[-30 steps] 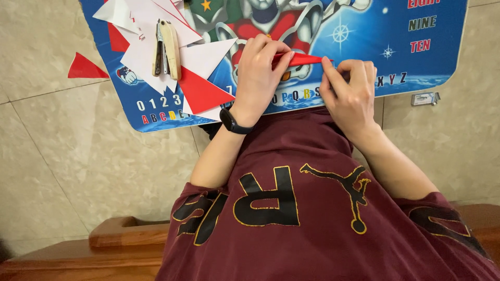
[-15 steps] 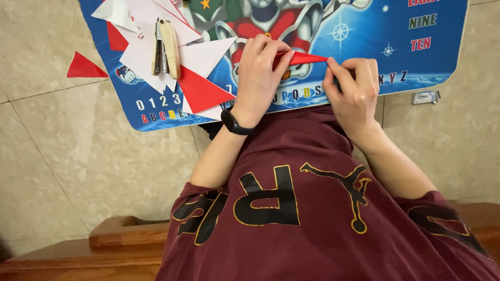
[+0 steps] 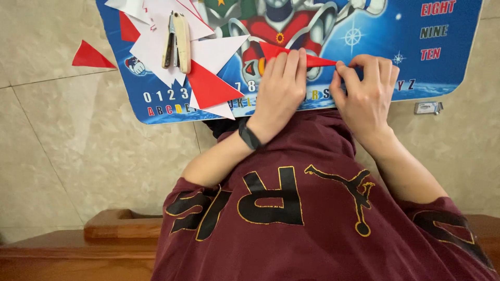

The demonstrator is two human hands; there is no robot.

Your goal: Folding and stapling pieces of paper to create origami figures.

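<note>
Cream stapler (image 3: 176, 40) on paper triangles (image 3: 208, 78), blue cartoon board (image 3: 442, 73), stray red triangle (image 3: 91, 56)

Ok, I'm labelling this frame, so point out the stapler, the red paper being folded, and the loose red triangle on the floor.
stapler (image 3: 176, 41), head view, middle of its body.
red paper (image 3: 319, 61), head view, strip showing between the hands.
loose red triangle (image 3: 91, 56), head view, its centre.
</note>
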